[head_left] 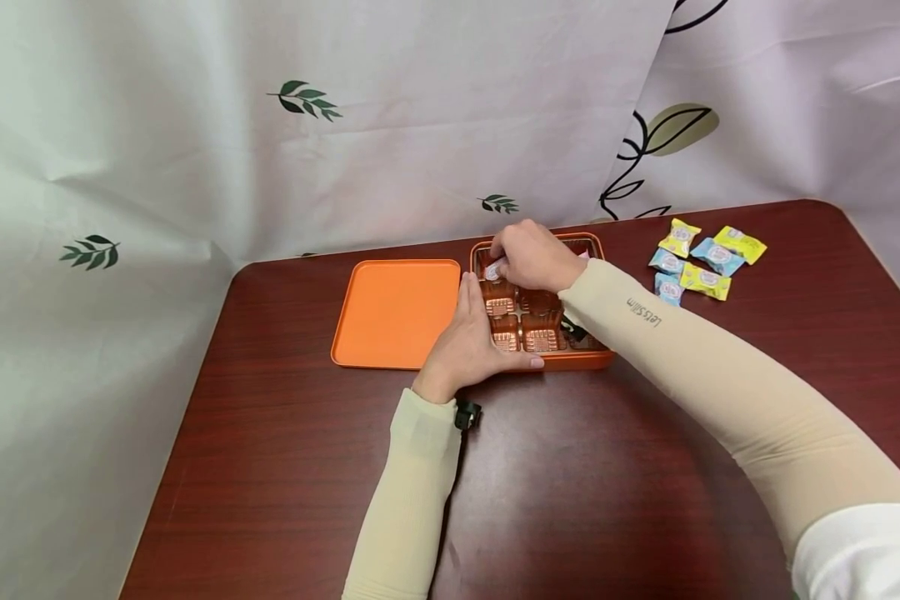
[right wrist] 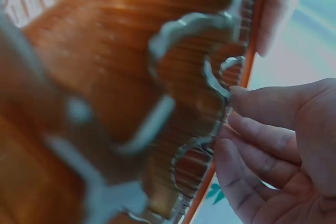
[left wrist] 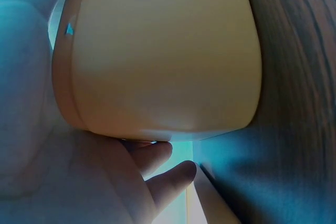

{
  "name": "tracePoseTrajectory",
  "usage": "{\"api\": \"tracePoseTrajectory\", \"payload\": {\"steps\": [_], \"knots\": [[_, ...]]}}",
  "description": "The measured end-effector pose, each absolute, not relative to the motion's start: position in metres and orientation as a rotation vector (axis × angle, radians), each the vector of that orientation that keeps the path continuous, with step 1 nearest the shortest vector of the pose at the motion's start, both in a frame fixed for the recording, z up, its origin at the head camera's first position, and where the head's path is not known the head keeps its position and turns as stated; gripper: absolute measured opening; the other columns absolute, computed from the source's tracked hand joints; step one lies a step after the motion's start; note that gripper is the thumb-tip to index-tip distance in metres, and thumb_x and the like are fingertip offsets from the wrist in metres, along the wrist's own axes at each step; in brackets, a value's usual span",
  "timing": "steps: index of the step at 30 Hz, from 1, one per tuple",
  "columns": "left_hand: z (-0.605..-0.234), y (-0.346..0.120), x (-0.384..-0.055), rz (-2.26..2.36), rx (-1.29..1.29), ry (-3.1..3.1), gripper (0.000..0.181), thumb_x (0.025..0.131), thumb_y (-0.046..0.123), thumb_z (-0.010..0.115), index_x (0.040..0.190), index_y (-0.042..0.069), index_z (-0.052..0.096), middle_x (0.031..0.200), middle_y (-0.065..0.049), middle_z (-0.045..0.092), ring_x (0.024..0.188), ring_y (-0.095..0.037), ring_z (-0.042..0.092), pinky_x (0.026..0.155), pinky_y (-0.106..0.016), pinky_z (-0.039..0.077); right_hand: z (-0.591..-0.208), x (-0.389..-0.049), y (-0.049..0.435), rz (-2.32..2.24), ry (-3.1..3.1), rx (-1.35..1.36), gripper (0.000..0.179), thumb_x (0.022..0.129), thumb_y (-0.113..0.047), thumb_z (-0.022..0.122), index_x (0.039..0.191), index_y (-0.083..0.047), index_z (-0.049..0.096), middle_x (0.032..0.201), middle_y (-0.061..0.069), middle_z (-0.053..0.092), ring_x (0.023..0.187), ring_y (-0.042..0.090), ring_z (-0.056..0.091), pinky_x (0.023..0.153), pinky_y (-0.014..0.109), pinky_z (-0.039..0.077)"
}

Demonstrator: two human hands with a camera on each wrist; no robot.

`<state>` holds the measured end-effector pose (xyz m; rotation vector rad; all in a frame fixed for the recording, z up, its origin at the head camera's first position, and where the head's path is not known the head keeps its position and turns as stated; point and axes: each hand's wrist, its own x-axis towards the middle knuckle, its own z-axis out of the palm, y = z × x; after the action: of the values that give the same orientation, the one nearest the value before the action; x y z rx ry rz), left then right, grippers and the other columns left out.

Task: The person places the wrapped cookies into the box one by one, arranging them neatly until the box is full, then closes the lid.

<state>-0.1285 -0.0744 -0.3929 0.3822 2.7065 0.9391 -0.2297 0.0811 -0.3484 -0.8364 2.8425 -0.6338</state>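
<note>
An orange box (head_left: 573, 361) with a clear, compartmented insert (head_left: 500, 307) stands near the table's back edge. My left hand (head_left: 471, 337) lies against its front left corner, fingers straight along the left side and thumb along the front; the left wrist view shows the box's outer wall (left wrist: 168, 61) close up. My right hand (head_left: 538, 257) reaches over the back left compartment, fingers curled, with a small pale wrapped candy (head_left: 492, 271) at its fingertips. In the right wrist view the fingertips (right wrist: 228, 153) meet by the box's rim; no candy can be made out there.
The flat orange lid (head_left: 397, 312) lies left of the box. Several yellow and blue wrapped candies (head_left: 707, 282) lie to the right on the dark red table (head_left: 570, 483). Something pink (head_left: 583, 253) shows in the back right compartment. A patterned cloth (head_left: 420, 150) hangs behind.
</note>
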Motion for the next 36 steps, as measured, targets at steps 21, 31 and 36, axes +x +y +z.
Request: {"api": "tracePoseTrajectory", "payload": {"steps": [21, 31, 36], "knots": [[-0.392, -0.073, -0.129, 0.910, 0.362, 2.701, 0.152, 0.064, 0.069, 0.084, 0.158, 0.005, -0.018, 0.166, -0.012, -0.021, 0.153, -0.023, 0.006, 0.112, -0.037, 0.037, -0.328, -0.223, 0.097, -0.614, 2.830, -0.778, 0.030, 0.092, -0.011, 0.070, 0.119, 0.003, 0.070, 0.119, 0.020, 0.068, 0.110, 0.036, 0.063, 0.096, 0.048, 0.048], [-0.391, -0.073, -0.129, 0.925, 0.350, 2.693, 0.153, 0.064, 0.069, 0.084, 0.158, 0.007, -0.018, 0.165, -0.008, -0.024, 0.153, -0.023, 0.008, 0.112, -0.038, 0.037, -0.326, -0.215, 0.110, -0.643, 2.874, -0.726, 0.032, 0.089, -0.011, 0.073, 0.118, 0.002, 0.071, 0.121, 0.019, 0.068, 0.112, 0.036, 0.062, 0.094, 0.049, 0.048], [-0.391, -0.074, -0.129, 0.932, 0.344, 2.686, 0.153, 0.064, 0.069, 0.084, 0.158, 0.008, -0.019, 0.164, -0.004, -0.026, 0.153, -0.021, 0.005, 0.112, -0.037, 0.036, -0.325, -0.209, 0.117, -0.669, 2.892, -0.689, 0.032, 0.089, -0.012, 0.072, 0.119, 0.001, 0.071, 0.121, 0.019, 0.068, 0.112, 0.036, 0.062, 0.095, 0.049, 0.047]]}}
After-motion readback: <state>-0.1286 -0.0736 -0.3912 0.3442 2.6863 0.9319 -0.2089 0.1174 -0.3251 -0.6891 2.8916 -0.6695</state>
